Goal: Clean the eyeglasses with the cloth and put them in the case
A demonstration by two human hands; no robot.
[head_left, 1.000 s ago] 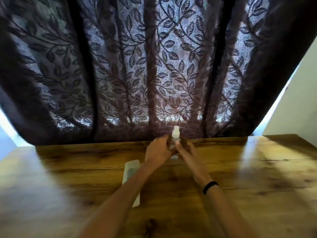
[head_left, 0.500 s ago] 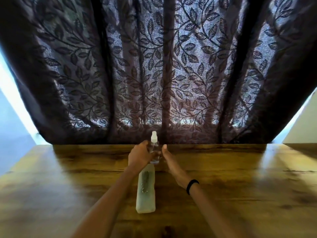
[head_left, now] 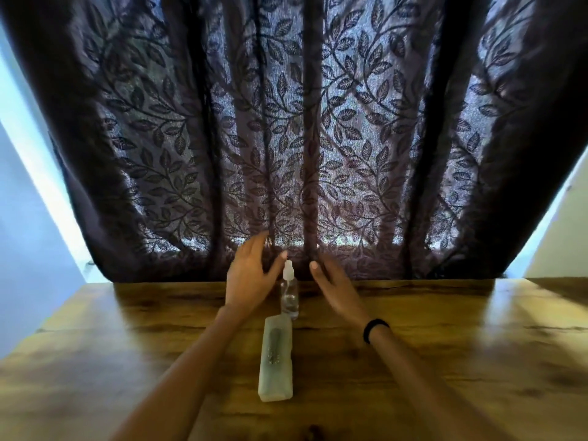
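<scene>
A pale translucent eyeglass case (head_left: 275, 358) lies lengthwise on the wooden table (head_left: 445, 361), with a dark shape showing through its lid. Just behind it a small clear spray bottle (head_left: 289, 294) with a white nozzle stands upright. My left hand (head_left: 251, 278) is open to the left of the bottle, fingers spread, not touching it. My right hand (head_left: 337, 288) is open to the right of the bottle, also apart from it; a black band circles that wrist. No eyeglasses or cloth are visible outside the case.
A dark leaf-patterned lace curtain (head_left: 302, 138) hangs right behind the table's far edge, close to my fingertips. Bright wall shows at both sides. Bare wood stretches to the left and right of the case.
Both hands have let go of the spray bottle and spread apart to either side of it. The bottle now stands free behind the case. The view has shifted, bringing the case to the centre.
</scene>
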